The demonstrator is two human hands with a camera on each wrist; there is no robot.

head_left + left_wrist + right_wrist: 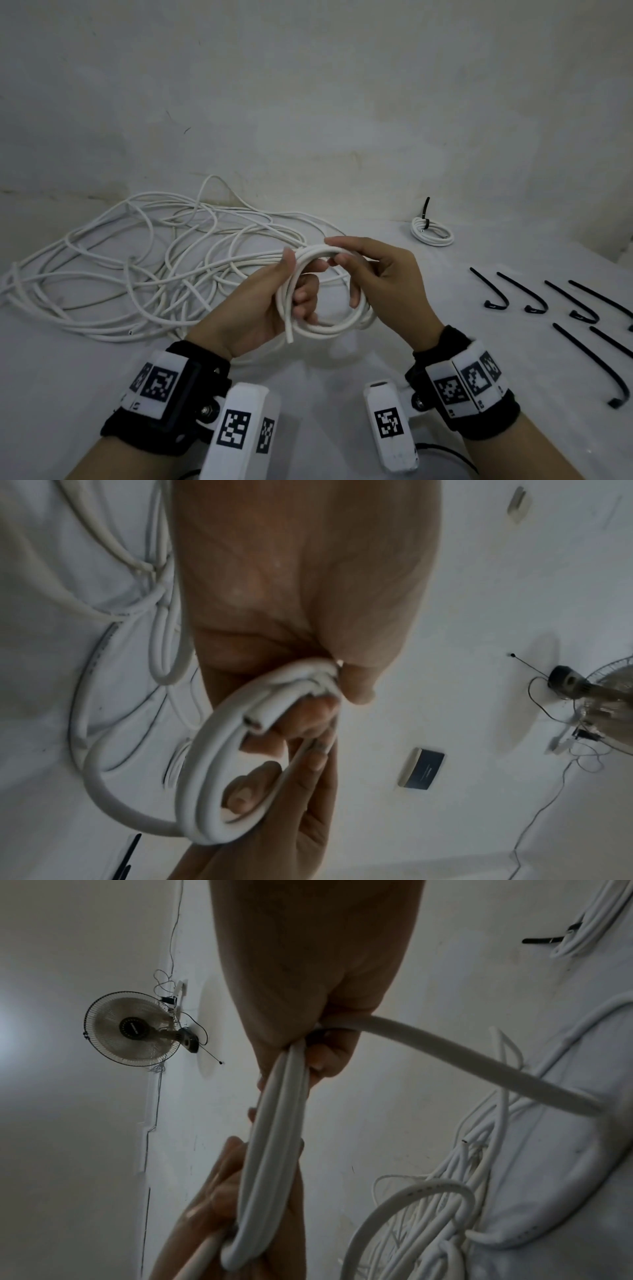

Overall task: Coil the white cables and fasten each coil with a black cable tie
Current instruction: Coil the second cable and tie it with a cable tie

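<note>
A small coil of white cable (329,329) is held above the table between both hands. My left hand (295,289) grips the coil's left side, fingers curled through the loop, and the cut cable end (255,719) pokes out by them. My right hand (344,263) pinches the top of the coil, with its other fingers curled round the right side. From the right hand a strand (479,1066) runs off to the loose tangle of white cables (137,267) on the left. Several black cable ties (534,298) lie on the right.
A finished coil (433,233) fastened with a black tie lies at the back right near the wall. The white table's edge (582,255) runs diagonally at the far right. A wall fan (131,1028) shows in the wrist views.
</note>
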